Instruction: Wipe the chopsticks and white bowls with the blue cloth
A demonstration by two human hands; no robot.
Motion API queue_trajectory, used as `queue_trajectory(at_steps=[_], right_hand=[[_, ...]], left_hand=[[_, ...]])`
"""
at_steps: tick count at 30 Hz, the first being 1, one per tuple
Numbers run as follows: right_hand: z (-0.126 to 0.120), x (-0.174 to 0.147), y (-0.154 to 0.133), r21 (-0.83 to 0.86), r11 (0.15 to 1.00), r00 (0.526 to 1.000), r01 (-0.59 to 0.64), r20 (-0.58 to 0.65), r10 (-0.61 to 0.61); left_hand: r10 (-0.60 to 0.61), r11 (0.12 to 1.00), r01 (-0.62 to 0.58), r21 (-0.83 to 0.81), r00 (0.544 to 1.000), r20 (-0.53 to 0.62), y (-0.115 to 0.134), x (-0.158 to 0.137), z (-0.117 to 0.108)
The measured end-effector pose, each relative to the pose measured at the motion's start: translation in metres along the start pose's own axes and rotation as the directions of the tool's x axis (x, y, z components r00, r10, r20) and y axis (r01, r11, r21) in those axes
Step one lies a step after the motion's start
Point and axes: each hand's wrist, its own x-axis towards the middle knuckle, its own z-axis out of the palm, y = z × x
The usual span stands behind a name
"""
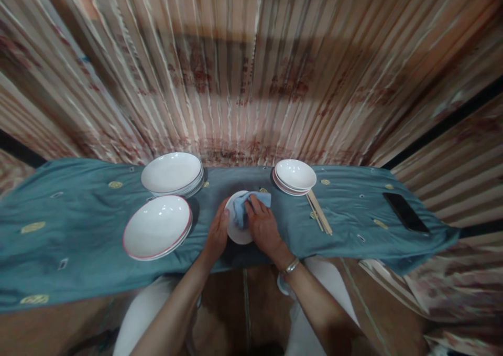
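Note:
Near the table's front edge, my left hand [218, 230] grips the left rim of a small white bowl [238, 235]. My right hand [264, 224] is closed on a light blue cloth [240, 209] and presses it against the inside of that bowl. One corner of the cloth sticks out to the right, past the rim. The fingertips of my right hand are partly hidden in the folds. A bracelet circles my right wrist.
A stack of large white plates [171, 172] stands back left, with red-rimmed white dishes [157, 227] before it. Small bowls [295, 174] are stacked back right beside wooden chopsticks [320, 213]. A black phone [405, 212] lies far right on the teal tablecloth [353, 225]. Curtains [243, 73] hang behind.

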Motion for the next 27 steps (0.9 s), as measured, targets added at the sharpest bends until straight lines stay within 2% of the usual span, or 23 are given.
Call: queue_trajectory(at_steps=[5,9,11,15,17,19,22,27], right_hand=[[-0.005,-0.009,-0.003,0.009,1.0,0.993,0.006,0.122,-0.007],[-0.009,-0.014,-0.005,0.219,0.975,0.984,0.026,0.168,-0.064],[-0.007,-0.015,-0.005,0.381,0.924,0.982,0.023,0.164,-0.092],[0.001,-0.014,-0.009,0.667,0.745,0.985,0.02,0.116,-0.13],[0.007,-0.012,-0.012,0.754,0.656,0.989,0.028,0.073,-0.126],[0.011,-0.009,-0.016,0.796,0.603,0.993,0.05,0.026,-0.116],[0.014,-0.007,-0.02,0.786,0.615,0.994,0.06,0.008,-0.107],[0.018,-0.005,-0.022,0.673,0.739,0.996,0.037,0.033,-0.08]], left_hand=[[-0.012,1.0,0.012,0.003,1.0,0.018,-0.004,-0.001,0.001],[0.026,0.999,-0.025,-0.028,0.999,0.023,-0.011,0.002,0.003],[0.035,0.999,-0.034,-0.041,0.999,0.022,-0.014,0.003,0.004],[0.044,0.999,-0.044,-0.027,0.999,-0.013,-0.016,0.005,0.006],[0.047,0.999,-0.047,-0.022,0.999,-0.02,-0.017,0.005,0.006],[0.043,0.999,-0.043,-0.015,0.999,-0.02,-0.018,0.004,0.006],[0.044,0.999,-0.044,0.009,0.999,-0.016,-0.019,0.004,0.005],[0.035,0.997,-0.035,0.062,0.999,-0.008,-0.021,0.004,0.004]])
